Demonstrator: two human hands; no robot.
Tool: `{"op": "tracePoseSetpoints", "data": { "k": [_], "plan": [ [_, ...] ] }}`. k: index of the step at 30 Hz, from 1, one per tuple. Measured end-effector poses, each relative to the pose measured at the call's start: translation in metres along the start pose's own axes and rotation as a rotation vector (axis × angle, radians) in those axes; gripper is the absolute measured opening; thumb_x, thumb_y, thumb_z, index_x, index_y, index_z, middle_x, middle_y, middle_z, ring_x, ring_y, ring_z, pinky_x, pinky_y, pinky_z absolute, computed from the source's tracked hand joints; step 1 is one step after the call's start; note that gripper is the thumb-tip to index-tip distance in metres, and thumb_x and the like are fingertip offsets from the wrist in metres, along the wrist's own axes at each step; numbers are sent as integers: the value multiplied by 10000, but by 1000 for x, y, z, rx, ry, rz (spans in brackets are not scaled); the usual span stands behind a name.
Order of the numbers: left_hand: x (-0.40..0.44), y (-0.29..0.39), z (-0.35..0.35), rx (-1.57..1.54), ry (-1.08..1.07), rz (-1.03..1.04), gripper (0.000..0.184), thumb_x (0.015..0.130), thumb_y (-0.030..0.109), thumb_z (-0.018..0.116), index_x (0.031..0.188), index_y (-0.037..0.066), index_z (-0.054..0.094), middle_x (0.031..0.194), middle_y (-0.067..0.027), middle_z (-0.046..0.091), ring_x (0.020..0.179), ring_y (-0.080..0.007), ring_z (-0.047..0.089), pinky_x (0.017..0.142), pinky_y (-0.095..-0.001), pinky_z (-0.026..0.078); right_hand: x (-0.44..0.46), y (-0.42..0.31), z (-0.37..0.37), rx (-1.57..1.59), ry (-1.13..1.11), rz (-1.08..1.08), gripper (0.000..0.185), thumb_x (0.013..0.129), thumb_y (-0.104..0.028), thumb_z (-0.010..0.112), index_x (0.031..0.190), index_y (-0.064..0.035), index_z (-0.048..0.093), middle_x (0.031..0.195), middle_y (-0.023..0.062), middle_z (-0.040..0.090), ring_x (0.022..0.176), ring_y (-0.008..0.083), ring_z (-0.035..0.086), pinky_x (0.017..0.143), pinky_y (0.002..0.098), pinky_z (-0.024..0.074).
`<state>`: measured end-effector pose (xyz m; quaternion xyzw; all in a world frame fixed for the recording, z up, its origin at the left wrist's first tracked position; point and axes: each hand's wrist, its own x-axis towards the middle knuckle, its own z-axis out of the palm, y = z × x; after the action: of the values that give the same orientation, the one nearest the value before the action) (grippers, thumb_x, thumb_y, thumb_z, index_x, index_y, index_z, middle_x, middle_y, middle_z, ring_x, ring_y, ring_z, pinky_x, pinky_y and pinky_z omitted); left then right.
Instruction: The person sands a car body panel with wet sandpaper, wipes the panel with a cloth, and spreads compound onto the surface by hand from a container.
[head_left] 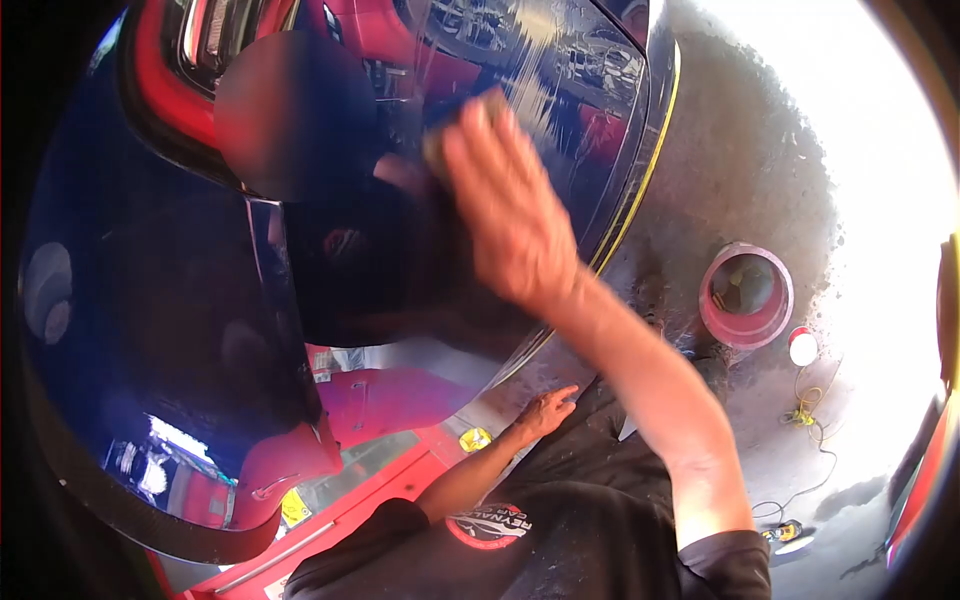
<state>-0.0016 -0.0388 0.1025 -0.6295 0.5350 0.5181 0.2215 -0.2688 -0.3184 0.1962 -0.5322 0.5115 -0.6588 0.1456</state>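
A glossy dark blue car panel [590,130] with pale streaky residue fills the upper middle of the head view. My right hand [515,215] lies nearly flat against it, somewhat blurred. Beneath its fingers shows the edge of a tan pad [434,152], pressed to the paint; its exact kind is hard to make out. Lower down, my left hand [548,412] is away from the pad, near the car's lower edge, with fingers stretched out and nothing visible in them. A red-rimmed tail light [205,60] sits at upper left.
On the concrete floor at right stands a pink bucket [745,328] with something inside. Beside it are a red-and-white round item [803,346] and corded yellow items [801,416]. A red cabinet [375,495] and a yellow-topped container [475,440] are at lower left.
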Motion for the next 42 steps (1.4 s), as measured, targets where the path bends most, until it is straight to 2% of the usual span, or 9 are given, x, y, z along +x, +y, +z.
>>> {"op": "tracePoseSetpoints", "data": {
  "k": [12,16,18,22,30,33,40,41,42],
  "plan": [
    [2,3,-8,13,-12,55,465,950,251,602,1359,32,573,1288,-199,648,1067,-327,687,941,-393,533,1,10,-3,99,32,10,566,860,41,553,1418,77,464,1494,316,416,1415,454,389,1182,522,304],
    [11,2,-14,30,-8,18,469,956,257,593,1363,27,566,1308,-196,638,1076,-324,686,952,-393,527,95,55,-18,174,43,224,358,816,-87,609,1131,82,598,1219,254,581,1231,451,512,1111,495,389],
    [15,6,-14,64,-9,17,464,961,259,587,1361,25,567,1299,-195,644,1083,-325,683,955,-396,524,54,41,-6,1,265,-23,501,869,-2,584,1359,67,512,1389,265,544,1329,422,494,1137,473,388],
    [14,-18,-7,156,-9,112,478,961,277,589,1367,27,565,1270,-209,656,1087,-335,678,954,-402,522,-35,-22,-4,93,-125,80,619,820,65,578,1427,54,459,1492,293,425,1403,468,392,1191,509,297],
    [5,13,-16,78,-15,7,469,959,250,579,1373,30,560,1287,-218,644,1114,-343,668,969,-402,516,110,38,-15,88,299,18,434,883,-11,586,1315,18,562,1324,261,576,1232,425,555,1024,499,470],
    [-1,11,-16,71,-37,24,465,958,246,581,1376,45,563,1276,-230,646,1118,-348,667,968,-404,519,51,-20,-21,141,14,86,565,858,26,584,1404,103,459,1424,348,469,1405,446,397,1201,488,294],
    [1,22,-17,47,8,-12,470,945,251,597,1367,46,572,1275,-225,650,1101,-345,678,956,-395,528,150,40,-28,27,259,15,456,961,-44,419,1393,90,475,1447,333,457,1349,443,459,1160,445,349],
    [1,24,-16,61,1,-12,470,945,250,598,1368,46,572,1277,-225,649,1102,-344,677,956,-395,528,145,27,-44,160,-138,294,457,804,-38,538,1250,59,527,1300,255,527,1252,465,484,1052,484,445],
    [0,26,-16,76,-8,-7,471,944,250,600,1368,46,572,1278,-226,647,1103,-342,677,956,-394,527,121,8,-40,103,-28,188,443,809,-39,535,1240,64,530,1291,255,535,1246,466,488,1046,484,450]
  ]
}}
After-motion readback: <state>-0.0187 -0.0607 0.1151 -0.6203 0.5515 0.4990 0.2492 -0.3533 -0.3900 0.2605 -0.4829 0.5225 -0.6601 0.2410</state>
